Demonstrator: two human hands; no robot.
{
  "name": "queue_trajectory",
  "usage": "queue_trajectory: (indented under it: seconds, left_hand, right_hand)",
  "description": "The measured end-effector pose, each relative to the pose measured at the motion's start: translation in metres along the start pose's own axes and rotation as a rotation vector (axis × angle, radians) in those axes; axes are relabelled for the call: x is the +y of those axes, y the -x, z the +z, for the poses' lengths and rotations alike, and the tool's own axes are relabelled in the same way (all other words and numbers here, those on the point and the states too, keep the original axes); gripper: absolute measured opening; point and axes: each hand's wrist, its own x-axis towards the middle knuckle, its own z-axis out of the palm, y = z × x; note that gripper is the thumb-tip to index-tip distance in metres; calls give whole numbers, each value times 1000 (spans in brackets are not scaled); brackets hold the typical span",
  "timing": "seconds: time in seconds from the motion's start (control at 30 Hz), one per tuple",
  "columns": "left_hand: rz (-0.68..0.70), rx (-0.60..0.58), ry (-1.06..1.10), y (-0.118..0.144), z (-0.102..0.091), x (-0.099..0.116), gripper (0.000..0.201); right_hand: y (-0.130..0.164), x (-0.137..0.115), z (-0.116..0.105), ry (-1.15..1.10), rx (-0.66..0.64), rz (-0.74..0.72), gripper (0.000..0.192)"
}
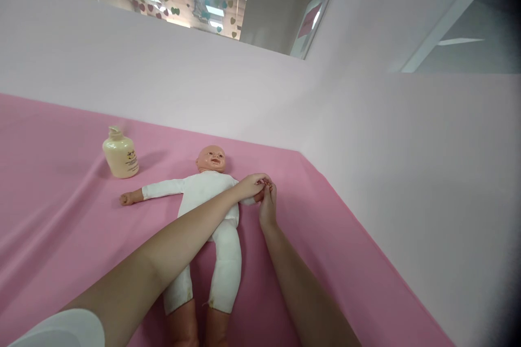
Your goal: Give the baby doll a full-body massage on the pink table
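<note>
A baby doll (205, 187) with a white cloth body lies on its back on the pink cover (301, 217), its head away from me. Stretched across the doll's torso, my left arm ends in my left hand (251, 185), whose fingers are closed around the doll's hand (259, 196) on the right side. From the other side my right hand (268, 206) meets it, fingers bent around the same doll's hand. My fingers hide most of that small hand. The doll's other arm (163, 188) reaches out to the left.
A cream pump bottle (121, 154) stands upright on the cover, left of the doll's head. White walls (391, 173) border the cover at the back and right. A window (195, 0) is set into the back wall.
</note>
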Motion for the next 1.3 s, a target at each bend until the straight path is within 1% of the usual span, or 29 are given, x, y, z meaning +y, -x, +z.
queue_trajectory:
  seconds: [0.13,0.33,0.5,0.6,0.73,0.83,1.0,1.07,1.17,1.23,1.3]
  left_hand:
    - [-5,14,10,-1,0,2,33]
    - [-29,32,22,1,0,1,24]
    - [-90,56,-11,1,0,0,34]
    - [-99,38,-43,1,0,0,31]
    - [-94,16,-49,2,0,1,27]
    - [-92,28,-44,2,-1,3,27]
    - [-112,60,-87,1,-2,4,24]
    - [-117,77,-88,-1,-2,2,24]
    - [-117,98,-78,-2,-2,0,29]
    - [-119,106,-72,-3,-2,0,31]
    - [-124,111,-69,-3,-2,-1,31]
  right_hand:
    - [0,-2,-2,51,12,-14,30]
    - [-1,-3,-3,37,-2,-36,31]
    - [1,-6,-3,74,-12,-93,31]
    - [3,-8,-3,102,-9,-86,28]
    - [4,-8,-1,68,-16,-80,28]
    - [4,-5,0,27,-18,-64,30]
    - [1,1,0,-17,20,1,26]
    - [-1,2,0,-22,-9,56,26]
    - [-2,4,2,-26,-102,106,29]
    - [-2,6,3,-29,-152,98,31]
    - [-2,8,4,-2,-169,49,32]
